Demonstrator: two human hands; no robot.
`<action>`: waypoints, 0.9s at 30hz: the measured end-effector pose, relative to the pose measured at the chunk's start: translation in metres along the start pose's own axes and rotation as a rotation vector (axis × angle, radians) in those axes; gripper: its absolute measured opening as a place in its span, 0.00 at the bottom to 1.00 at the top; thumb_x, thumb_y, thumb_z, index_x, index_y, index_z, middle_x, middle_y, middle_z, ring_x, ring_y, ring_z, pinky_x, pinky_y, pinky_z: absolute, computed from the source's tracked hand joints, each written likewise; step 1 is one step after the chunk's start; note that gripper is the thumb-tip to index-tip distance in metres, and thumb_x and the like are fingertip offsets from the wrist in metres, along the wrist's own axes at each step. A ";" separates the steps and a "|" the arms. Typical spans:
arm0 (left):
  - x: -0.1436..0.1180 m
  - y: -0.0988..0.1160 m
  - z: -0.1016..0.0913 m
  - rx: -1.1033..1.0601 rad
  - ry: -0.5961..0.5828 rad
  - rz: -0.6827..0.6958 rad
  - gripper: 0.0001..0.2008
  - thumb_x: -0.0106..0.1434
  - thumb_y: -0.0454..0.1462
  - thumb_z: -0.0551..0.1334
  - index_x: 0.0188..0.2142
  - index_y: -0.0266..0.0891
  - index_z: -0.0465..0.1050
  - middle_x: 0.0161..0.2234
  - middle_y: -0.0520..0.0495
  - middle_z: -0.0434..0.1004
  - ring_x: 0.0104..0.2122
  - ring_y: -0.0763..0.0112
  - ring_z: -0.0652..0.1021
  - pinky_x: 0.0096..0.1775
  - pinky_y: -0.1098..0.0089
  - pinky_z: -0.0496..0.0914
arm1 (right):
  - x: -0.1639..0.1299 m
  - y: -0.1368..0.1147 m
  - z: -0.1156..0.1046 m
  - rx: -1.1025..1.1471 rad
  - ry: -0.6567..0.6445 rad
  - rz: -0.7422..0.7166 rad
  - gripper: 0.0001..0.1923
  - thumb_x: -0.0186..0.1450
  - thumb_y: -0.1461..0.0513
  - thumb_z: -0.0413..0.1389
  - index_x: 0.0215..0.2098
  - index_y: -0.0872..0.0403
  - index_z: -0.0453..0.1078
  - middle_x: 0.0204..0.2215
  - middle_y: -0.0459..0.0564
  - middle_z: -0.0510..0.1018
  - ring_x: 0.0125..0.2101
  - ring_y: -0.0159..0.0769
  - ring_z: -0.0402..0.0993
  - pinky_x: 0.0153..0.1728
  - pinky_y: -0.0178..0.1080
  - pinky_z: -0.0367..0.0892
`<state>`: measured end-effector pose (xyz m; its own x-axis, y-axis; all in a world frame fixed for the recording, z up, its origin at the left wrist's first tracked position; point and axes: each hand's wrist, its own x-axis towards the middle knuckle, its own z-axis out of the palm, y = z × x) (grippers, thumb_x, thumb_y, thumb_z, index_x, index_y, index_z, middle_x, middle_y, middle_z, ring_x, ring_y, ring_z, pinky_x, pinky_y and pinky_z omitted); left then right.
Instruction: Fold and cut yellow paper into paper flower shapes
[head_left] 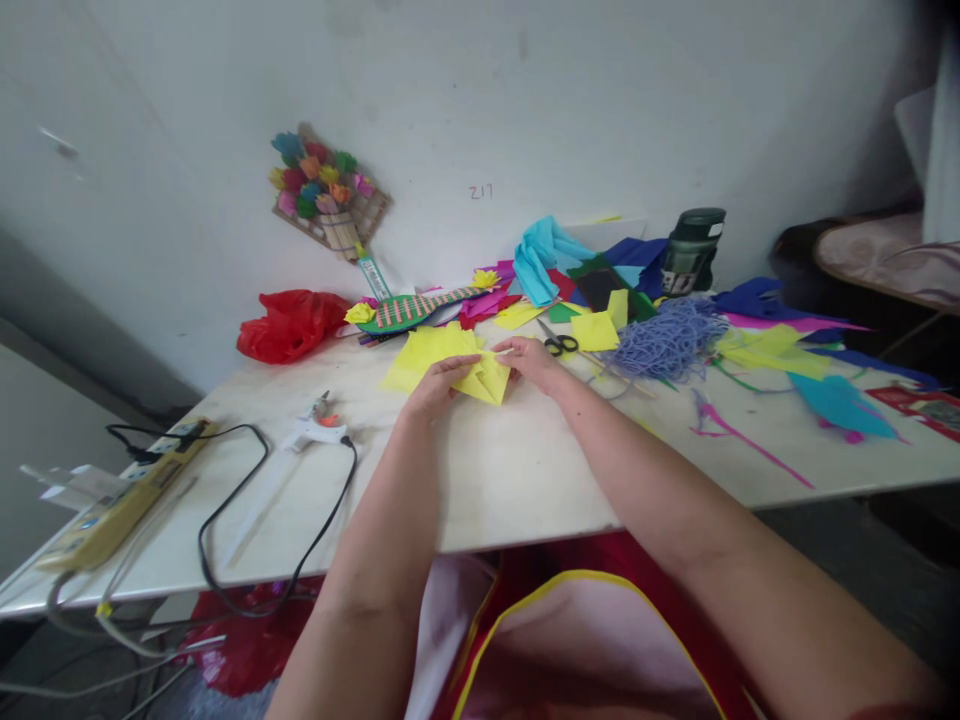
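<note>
Between my two hands is a creased piece of yellow crepe paper (pixel 491 382), held just over the table. My left hand (pixel 442 383) grips its left side, fingers closed on the paper. On the upper right edge, my right hand (pixel 531 362) pinches the same piece. Behind my left hand lies a larger yellow paper sheet (pixel 420 355), flat on the table. Black-handled scissors (pixel 561 345) rest just beyond my right hand, near small yellow paper squares (pixel 595 330).
A white glue gun (pixel 319 430) with a looping black cord and a yellow power strip (pixel 127 505) lie at left. Behind stand a red plastic bag (pixel 291 325) and a decorated green craft piece (pixel 420 310). Purple string (pixel 667 340), coloured paper and a dark bottle (pixel 691 252) crowd the right.
</note>
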<state>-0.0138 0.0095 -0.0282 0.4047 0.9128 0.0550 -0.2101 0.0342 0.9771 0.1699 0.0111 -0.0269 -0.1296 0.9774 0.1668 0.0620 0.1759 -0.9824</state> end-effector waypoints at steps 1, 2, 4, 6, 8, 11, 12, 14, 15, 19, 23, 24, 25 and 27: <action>0.000 0.000 0.000 -0.014 -0.011 -0.003 0.18 0.47 0.34 0.64 0.40 0.33 0.72 0.38 0.41 0.75 0.36 0.68 0.74 0.41 0.69 0.64 | 0.000 0.000 0.000 -0.013 -0.002 -0.005 0.10 0.53 0.64 0.55 0.35 0.57 0.67 0.17 0.42 0.71 0.14 0.25 0.64 0.14 0.29 0.59; 0.000 0.000 0.000 -0.026 -0.021 -0.004 0.18 0.47 0.34 0.63 0.40 0.33 0.72 0.38 0.41 0.75 0.36 0.68 0.74 0.42 0.69 0.64 | 0.000 0.001 0.000 -0.025 -0.006 -0.011 0.11 0.53 0.63 0.55 0.35 0.56 0.68 0.18 0.43 0.71 0.15 0.25 0.64 0.15 0.29 0.59; 0.000 -0.001 0.000 -0.044 -0.033 -0.003 0.17 0.48 0.34 0.63 0.40 0.33 0.72 0.38 0.41 0.75 0.37 0.68 0.74 0.42 0.69 0.64 | 0.001 0.003 0.000 -0.049 -0.014 -0.034 0.12 0.54 0.61 0.55 0.36 0.56 0.68 0.19 0.43 0.71 0.16 0.25 0.64 0.15 0.29 0.60; 0.001 -0.001 0.000 -0.056 -0.028 0.004 0.16 0.48 0.34 0.62 0.39 0.33 0.73 0.39 0.41 0.74 0.37 0.67 0.74 0.43 0.69 0.63 | 0.001 0.003 0.001 -0.069 -0.013 -0.066 0.13 0.54 0.59 0.54 0.37 0.55 0.68 0.21 0.44 0.71 0.17 0.26 0.65 0.16 0.30 0.61; 0.002 -0.001 -0.001 -0.062 -0.007 0.014 0.16 0.49 0.34 0.62 0.39 0.33 0.73 0.39 0.41 0.74 0.37 0.67 0.74 0.43 0.69 0.63 | 0.000 0.002 0.002 -0.091 -0.009 -0.090 0.15 0.55 0.57 0.53 0.38 0.55 0.68 0.23 0.46 0.71 0.19 0.27 0.66 0.17 0.30 0.61; 0.003 -0.001 -0.002 -0.075 0.044 0.038 0.15 0.48 0.34 0.62 0.38 0.32 0.73 0.37 0.41 0.75 0.36 0.68 0.74 0.41 0.69 0.64 | -0.003 -0.002 0.005 -0.111 0.001 -0.103 0.20 0.54 0.55 0.54 0.42 0.55 0.65 0.29 0.48 0.70 0.22 0.28 0.67 0.18 0.31 0.63; 0.003 0.000 -0.003 -0.083 0.055 0.047 0.15 0.48 0.33 0.62 0.38 0.32 0.73 0.37 0.42 0.75 0.36 0.68 0.74 0.41 0.70 0.65 | -0.004 -0.003 0.006 -0.115 0.009 -0.104 0.22 0.53 0.54 0.55 0.44 0.54 0.64 0.32 0.49 0.70 0.24 0.28 0.67 0.19 0.31 0.63; 0.004 0.000 -0.003 -0.105 0.061 0.064 0.16 0.48 0.33 0.62 0.38 0.32 0.73 0.35 0.42 0.75 0.35 0.69 0.74 0.39 0.70 0.65 | -0.005 -0.004 0.008 -0.132 0.008 -0.109 0.26 0.51 0.54 0.57 0.47 0.51 0.62 0.37 0.49 0.68 0.25 0.28 0.67 0.21 0.32 0.65; 0.004 0.001 -0.003 -0.117 0.061 0.071 0.16 0.48 0.33 0.61 0.38 0.32 0.73 0.35 0.42 0.75 0.34 0.69 0.74 0.38 0.71 0.65 | -0.006 -0.004 0.009 -0.143 0.000 -0.117 0.28 0.50 0.54 0.57 0.48 0.50 0.61 0.38 0.49 0.68 0.26 0.28 0.67 0.23 0.33 0.66; 0.004 0.002 -0.002 -0.164 0.085 0.098 0.14 0.49 0.33 0.60 0.37 0.32 0.73 0.35 0.43 0.75 0.32 0.72 0.74 0.35 0.73 0.66 | -0.004 0.000 0.010 -0.211 0.005 -0.215 0.28 0.48 0.55 0.59 0.47 0.50 0.62 0.46 0.51 0.64 0.36 0.34 0.68 0.33 0.38 0.67; 0.004 0.002 -0.003 -0.200 0.090 0.115 0.14 0.50 0.34 0.60 0.37 0.32 0.73 0.36 0.44 0.75 0.34 0.72 0.74 0.35 0.74 0.67 | -0.001 0.001 0.009 -0.348 0.063 -0.374 0.24 0.47 0.55 0.61 0.41 0.52 0.67 0.55 0.54 0.52 0.52 0.43 0.55 0.45 0.43 0.60; 0.004 0.002 -0.003 -0.204 0.085 0.113 0.13 0.50 0.34 0.60 0.37 0.32 0.73 0.37 0.44 0.75 0.34 0.71 0.74 0.35 0.74 0.67 | -0.001 0.001 0.009 -0.391 0.070 -0.413 0.22 0.47 0.55 0.61 0.40 0.52 0.68 0.56 0.54 0.51 0.53 0.43 0.52 0.48 0.44 0.57; 0.005 0.002 -0.003 -0.204 0.080 0.109 0.13 0.50 0.34 0.60 0.37 0.32 0.73 0.37 0.44 0.74 0.34 0.71 0.74 0.35 0.74 0.67 | -0.001 0.000 0.009 -0.435 0.079 -0.452 0.20 0.47 0.55 0.61 0.38 0.52 0.69 0.56 0.53 0.51 0.54 0.44 0.51 0.50 0.45 0.54; 0.005 0.001 -0.003 -0.199 0.078 0.103 0.13 0.50 0.35 0.60 0.37 0.32 0.73 0.37 0.44 0.74 0.33 0.72 0.74 0.35 0.73 0.67 | -0.001 -0.001 0.009 -0.524 0.108 -0.535 0.16 0.47 0.56 0.61 0.33 0.52 0.71 0.55 0.51 0.54 0.54 0.44 0.51 0.53 0.46 0.50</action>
<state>-0.0147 0.0154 -0.0276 0.3040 0.9439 0.1291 -0.4212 0.0116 0.9069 0.1608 0.0084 -0.0268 -0.1782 0.7441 0.6438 0.4839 0.6360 -0.6011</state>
